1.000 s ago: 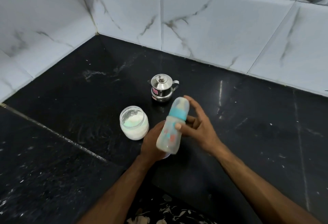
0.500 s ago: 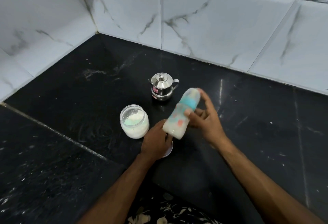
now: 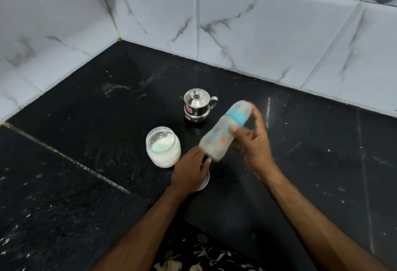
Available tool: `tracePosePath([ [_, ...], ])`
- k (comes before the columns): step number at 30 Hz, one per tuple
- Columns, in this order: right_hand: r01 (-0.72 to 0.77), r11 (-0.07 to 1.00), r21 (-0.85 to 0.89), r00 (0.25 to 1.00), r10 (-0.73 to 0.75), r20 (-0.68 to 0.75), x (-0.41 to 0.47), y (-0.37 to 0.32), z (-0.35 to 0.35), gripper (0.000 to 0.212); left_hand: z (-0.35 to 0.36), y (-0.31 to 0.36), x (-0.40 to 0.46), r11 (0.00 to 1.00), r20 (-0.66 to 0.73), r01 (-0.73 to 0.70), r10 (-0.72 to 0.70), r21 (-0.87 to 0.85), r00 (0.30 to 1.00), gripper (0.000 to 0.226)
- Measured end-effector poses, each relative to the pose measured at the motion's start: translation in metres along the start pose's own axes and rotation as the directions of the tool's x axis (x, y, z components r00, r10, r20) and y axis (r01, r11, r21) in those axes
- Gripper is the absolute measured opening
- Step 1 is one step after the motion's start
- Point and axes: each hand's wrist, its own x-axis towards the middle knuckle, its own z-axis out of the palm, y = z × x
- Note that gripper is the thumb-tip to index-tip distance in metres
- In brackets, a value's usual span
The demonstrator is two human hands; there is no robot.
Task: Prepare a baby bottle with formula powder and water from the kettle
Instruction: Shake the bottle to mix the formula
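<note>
My right hand [image 3: 252, 141] grips a capped baby bottle [image 3: 223, 133] with a teal collar. The bottle is blurred and tilted, its cap pointing up and to the right, above the black counter. My left hand [image 3: 189, 170] rests flat on a white lid [image 3: 205, 181] lying on the counter just below the bottle's base. An open glass jar of white formula powder [image 3: 163, 147] stands to the left of my left hand. A small steel kettle [image 3: 197, 106] with its lid on stands behind the jar and the bottle.
The black stone counter [image 3: 300, 152] runs into a corner of white marble-look wall tiles [image 3: 257, 23]. A seam crosses the counter diagonally at the left. The counter's front edge lies below my forearms, with patterned fabric [image 3: 204, 257] beneath it.
The bottle has swung from nearly upright to a strong tilt, moving up and to the right in my right hand. My left hand has dropped from the bottle's base onto the white lid.
</note>
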Motion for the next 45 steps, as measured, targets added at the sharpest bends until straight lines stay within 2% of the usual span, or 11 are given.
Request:
tracePosePath([
  [3,-0.072,0.986,-0.149,0.964,0.107,0.244,-0.015,0.012,0.009,0.082,-0.003,-0.001,-0.007,0.966,0.074,0.086,-0.070,-0.243,0.995,0.059],
  [8,0.054,0.998,0.017,0.994,-0.052,-0.100,0.004,-0.013,0.003,0.077,0.004,-0.002,0.004,0.986,0.014,-0.100,0.099,0.130,0.995,0.036],
  [14,-0.069,0.987,-0.142,0.970,0.100,0.223,-0.015,0.005,0.012,0.082,-0.003,0.002,-0.006,0.989,0.018,0.009,-0.006,-0.145,1.000,0.055],
  [18,0.043,0.999,0.001,0.995,-0.043,-0.091,0.005,-0.018,0.003,0.079,0.003,0.002,0.005,0.986,-0.019,-0.103,0.106,0.130,0.994,0.035],
  [20,0.048,0.999,0.025,0.993,-0.045,-0.107,0.005,-0.018,0.004,0.079,0.004,0.001,0.003,0.986,0.017,-0.093,0.091,0.140,0.996,0.037],
  [25,-0.017,0.987,-0.162,0.951,0.066,0.301,-0.016,0.006,0.020,0.078,-0.002,-0.003,-0.018,0.950,0.041,0.138,-0.132,-0.279,0.990,0.057],
  [28,0.018,0.998,-0.052,0.999,-0.015,0.050,-0.002,-0.009,0.015,0.078,-0.001,0.003,-0.004,1.000,-0.060,0.029,-0.028,0.007,0.998,0.035],
  [30,0.069,0.998,0.007,0.995,-0.069,-0.067,0.006,-0.016,0.009,0.074,0.002,0.002,0.004,0.984,0.004,-0.100,0.101,0.144,0.995,0.031],
  [36,-0.012,0.984,-0.178,0.961,0.060,0.269,-0.010,-0.002,0.013,0.078,0.000,0.001,-0.010,0.979,-0.013,0.116,-0.120,-0.166,0.993,0.065],
  [41,0.105,0.992,0.073,0.990,-0.097,-0.102,0.011,-0.022,0.004,0.071,0.000,0.001,0.003,0.984,0.026,-0.110,0.107,0.141,0.994,0.034],
  [45,-0.022,0.997,-0.080,0.989,0.034,0.145,-0.005,-0.003,0.011,0.077,0.000,0.000,-0.005,0.993,-0.025,0.110,-0.111,-0.036,0.994,0.032],
])
